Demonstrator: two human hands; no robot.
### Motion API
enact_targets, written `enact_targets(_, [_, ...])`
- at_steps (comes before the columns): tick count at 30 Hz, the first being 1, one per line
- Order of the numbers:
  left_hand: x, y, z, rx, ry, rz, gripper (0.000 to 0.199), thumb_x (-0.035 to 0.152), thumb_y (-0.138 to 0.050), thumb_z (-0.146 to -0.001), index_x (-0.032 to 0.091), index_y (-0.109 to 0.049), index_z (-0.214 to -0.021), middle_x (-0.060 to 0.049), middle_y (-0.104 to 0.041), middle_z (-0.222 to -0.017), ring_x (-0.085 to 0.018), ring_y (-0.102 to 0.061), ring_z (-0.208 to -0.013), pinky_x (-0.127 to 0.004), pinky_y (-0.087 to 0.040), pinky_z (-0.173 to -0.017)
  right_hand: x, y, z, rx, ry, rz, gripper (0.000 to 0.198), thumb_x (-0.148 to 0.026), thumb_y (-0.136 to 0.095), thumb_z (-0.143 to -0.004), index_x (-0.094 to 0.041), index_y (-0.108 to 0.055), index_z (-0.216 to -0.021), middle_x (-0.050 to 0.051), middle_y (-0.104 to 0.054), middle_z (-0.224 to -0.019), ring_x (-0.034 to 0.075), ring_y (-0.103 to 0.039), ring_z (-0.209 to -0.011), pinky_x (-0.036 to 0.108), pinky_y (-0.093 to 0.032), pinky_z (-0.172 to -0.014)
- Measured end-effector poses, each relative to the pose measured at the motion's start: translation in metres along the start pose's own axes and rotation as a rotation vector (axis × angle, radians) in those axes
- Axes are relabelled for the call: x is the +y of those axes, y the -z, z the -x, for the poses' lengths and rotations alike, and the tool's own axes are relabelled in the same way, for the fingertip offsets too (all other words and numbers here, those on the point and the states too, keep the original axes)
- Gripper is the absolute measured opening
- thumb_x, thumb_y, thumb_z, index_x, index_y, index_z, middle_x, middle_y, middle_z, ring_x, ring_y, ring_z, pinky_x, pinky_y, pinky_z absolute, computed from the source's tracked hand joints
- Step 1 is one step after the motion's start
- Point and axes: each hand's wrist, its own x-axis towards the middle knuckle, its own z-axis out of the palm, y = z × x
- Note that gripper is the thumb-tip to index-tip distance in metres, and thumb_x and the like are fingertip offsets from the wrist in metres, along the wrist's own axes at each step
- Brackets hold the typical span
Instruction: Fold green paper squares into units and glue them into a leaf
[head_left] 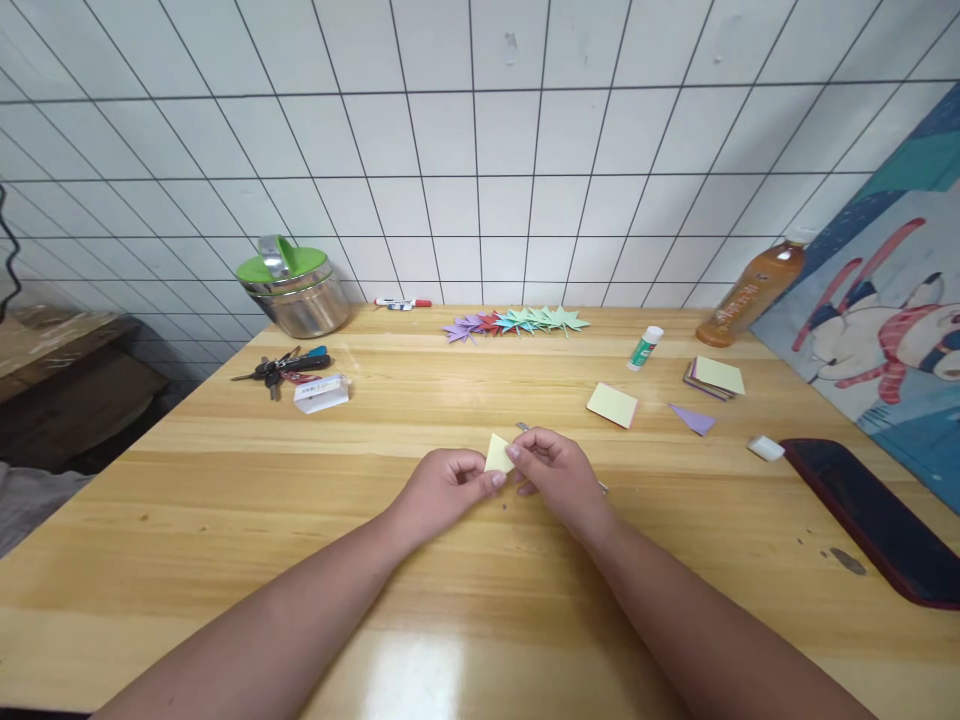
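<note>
Between my two hands, above the middle of the wooden table [300, 560], is a small piece of pale yellow paper [496, 454]. My left hand [447, 492] pinches its lower left side, thumb on top. My right hand [559, 475] has thumb and fingers closed on its right edge. Part of the paper is hidden by the fingers, so I cannot tell how it is folded. Under my right hand lies a thin metal tool [523, 426], mostly covered. Beyond my hands to the right are a stack of yellow paper squares [612, 405] and a purple folded triangle [692, 419].
Folded paper leaves [525, 321] line the wall beside a red marker [405, 303]. At left stand a green-lidded steel pot [304, 295], keys [281, 370] and a small white box [322, 394]. At right are a glue stick [646, 348], another paper stack [716, 377], a bottle [750, 295], an eraser [766, 448] and a phone [870, 515].
</note>
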Motion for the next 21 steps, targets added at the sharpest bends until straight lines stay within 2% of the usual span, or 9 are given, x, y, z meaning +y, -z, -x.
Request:
enact_targets(2, [-0.0019,-0.0015,0.0004,-0.022,-0.007,-0.019,0.037,0.045,-0.058,-0.075,0.015,-0.052,-0.054,0.005,-0.038,-0.049,-0.008,-0.033,-0.047,-0.02,-0.024,-0.046,-0.0007,0.0001,0.0009,-0.01,0.034,0.058,0.025,-0.044,-0.061,-0.071,-0.019,-0.056,-0.069,-0.002,-0.053,-0.061,0.011,-0.051,-0.056,0.023,-0.046,-0.049])
enact_targets(7, [-0.0037,-0.0024,0.0005,0.059,0.012,0.03,0.032,0.043,-0.061,-0.073,0.017,-0.048,-0.059,0.006,-0.039,-0.052,-0.008,-0.034,-0.048,-0.019,-0.026,-0.047,-0.0024,0.001,0.0037,-0.01,0.146,0.269,0.019,-0.037,-0.059,-0.074,-0.019,-0.057,-0.065,-0.002,-0.053,-0.06,0.01,-0.049,-0.056,0.02,-0.042,-0.049])
enact_targets(9, [-0.0025,-0.0012,0.0001,0.081,0.017,0.06,0.032,0.042,-0.061,-0.073,0.016,-0.048,-0.059,0.006,-0.04,-0.051,-0.007,-0.035,-0.047,-0.019,-0.026,-0.046,-0.0034,0.0001,0.0046,-0.027,0.107,0.196,0.018,-0.038,-0.061,-0.072,-0.02,-0.059,-0.072,-0.002,-0.053,-0.064,0.011,-0.05,-0.057,0.021,-0.044,-0.049])
enact_targets(12, [-0.0006,0.0007,-0.0009,0.142,0.018,0.134,0.032,0.041,-0.063,-0.072,0.016,-0.049,-0.059,0.006,-0.046,-0.054,-0.008,-0.04,-0.049,-0.018,-0.029,-0.048,-0.0041,-0.0025,0.0043,-0.077,-0.018,0.009,0.027,-0.041,-0.064,-0.068,-0.02,-0.058,-0.084,-0.002,-0.053,-0.067,0.011,-0.052,-0.056,0.022,-0.047,-0.047])
enact_targets(15, [-0.0005,0.0005,-0.0011,0.142,0.041,0.152,0.029,0.04,-0.066,-0.069,0.015,-0.053,-0.062,0.005,-0.049,-0.054,-0.008,-0.043,-0.05,-0.018,-0.032,-0.049,-0.0027,-0.0044,0.0024,-0.075,-0.072,-0.056,0.028,-0.042,-0.067,-0.066,-0.017,-0.057,-0.077,-0.002,-0.054,-0.063,0.01,-0.052,-0.053,0.022,-0.048,-0.047])
enact_targets(18, [-0.0007,-0.0016,0.0001,0.077,0.054,0.098,0.027,0.041,-0.065,-0.07,0.015,-0.06,-0.069,0.003,-0.055,-0.056,-0.01,-0.047,-0.05,-0.019,-0.034,-0.048,-0.0003,-0.0043,0.0013,-0.059,-0.068,-0.046,0.026,-0.04,-0.067,-0.065,-0.018,-0.057,-0.074,-0.003,-0.055,-0.06,0.01,-0.053,-0.051,0.022,-0.046,-0.047])
enact_targets(21, [0.0,-0.0024,0.0016,0.092,0.025,0.079,0.027,0.042,-0.062,-0.073,0.016,-0.064,-0.079,0.0,-0.062,-0.064,-0.012,-0.053,-0.055,-0.021,-0.039,-0.052,-0.0002,-0.0026,0.0022,-0.029,0.014,0.077,0.02,-0.037,-0.064,-0.068,-0.019,-0.058,-0.069,-0.003,-0.056,-0.059,0.01,-0.051,-0.049,0.022,-0.044,-0.047])
